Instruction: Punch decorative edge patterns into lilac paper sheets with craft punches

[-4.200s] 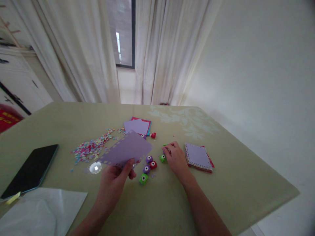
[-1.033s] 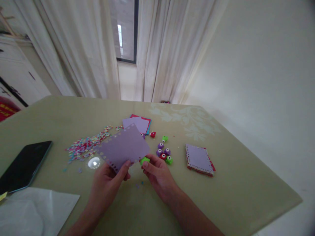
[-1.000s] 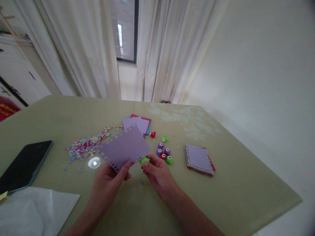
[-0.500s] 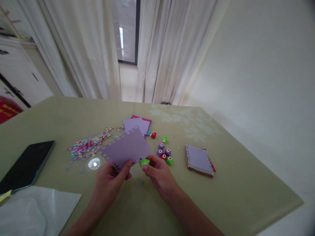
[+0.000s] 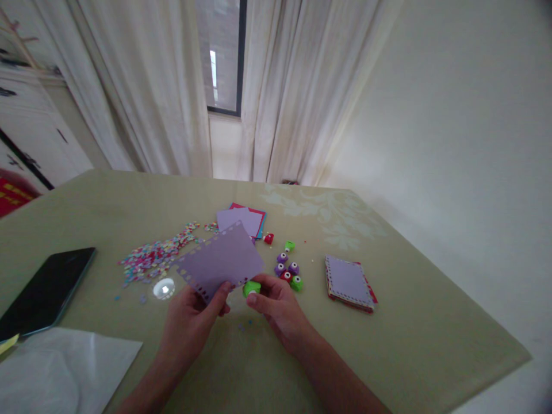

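My left hand pinches a sheet of purple paper by its lower edge, raised over the table and tilted. Small punched holes run along its left and lower edges. A green craft punch is gripped between the thumb and fingers of my right hand, at the sheet's lower right edge. Whether the paper sits inside its slot I cannot tell. Just beyond my right hand stand several more punches in purple, red and green, among them a purple punch and a red punch.
Paper confetti lies heaped at left, near a clear round dome. Farther left are a black phone and a white bag. Loose paper sheets lie behind; a stack of punched sheets sits at right.
Since the oldest frame, my right hand has taken the green punch and brought it to the paper's edge; the other punches stand regrouped farther right. Lately the punch has shifted slightly down and left.
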`<state>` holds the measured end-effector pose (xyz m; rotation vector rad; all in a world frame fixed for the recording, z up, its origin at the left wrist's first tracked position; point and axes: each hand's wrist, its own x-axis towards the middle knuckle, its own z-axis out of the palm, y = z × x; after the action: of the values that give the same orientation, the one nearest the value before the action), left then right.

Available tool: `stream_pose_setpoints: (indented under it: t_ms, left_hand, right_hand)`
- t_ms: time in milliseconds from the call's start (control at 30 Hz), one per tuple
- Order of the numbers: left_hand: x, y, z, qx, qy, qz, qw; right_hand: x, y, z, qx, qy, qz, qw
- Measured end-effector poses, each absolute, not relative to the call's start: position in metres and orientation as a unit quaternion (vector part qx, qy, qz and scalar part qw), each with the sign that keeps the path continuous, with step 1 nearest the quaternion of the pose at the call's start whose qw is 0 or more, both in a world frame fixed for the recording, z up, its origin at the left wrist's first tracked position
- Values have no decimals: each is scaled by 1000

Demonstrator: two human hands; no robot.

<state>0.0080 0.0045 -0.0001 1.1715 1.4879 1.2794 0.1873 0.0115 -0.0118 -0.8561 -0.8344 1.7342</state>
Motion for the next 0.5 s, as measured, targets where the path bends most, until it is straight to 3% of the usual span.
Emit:
stream_pose_setpoints:
  t_ms: [500]
  left_hand:
    - [9, 3, 5, 468, 591, 505, 421]
  right_hand:
    - [187, 13, -11, -358, -334, 721, 490]
